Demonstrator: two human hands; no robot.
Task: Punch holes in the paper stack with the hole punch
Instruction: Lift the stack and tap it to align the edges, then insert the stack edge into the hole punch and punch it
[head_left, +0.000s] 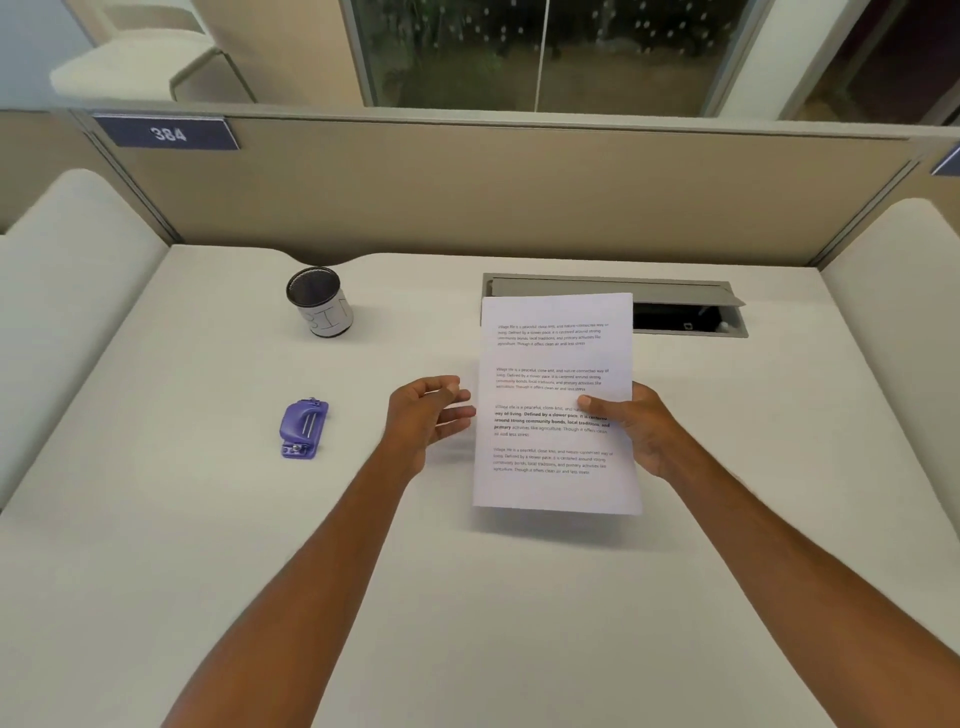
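Observation:
A white paper stack (550, 364) with printed paragraphs hovers just above the desk, casting a shadow under its near edge. My right hand (636, 426) grips its right edge, thumb on top of the page. My left hand (431, 413) is open, fingers spread, just left of the stack's left edge and not touching it. A small purple hole punch (303, 428) lies on the white desk (467, 597), well to the left of my left hand.
A black mesh cup (319, 301) with a white label stands at the back left. A grey cable hatch (685, 309), lid raised, is set in the desk behind the paper. A beige partition (493, 192) closes the back; padded side panels flank the desk.

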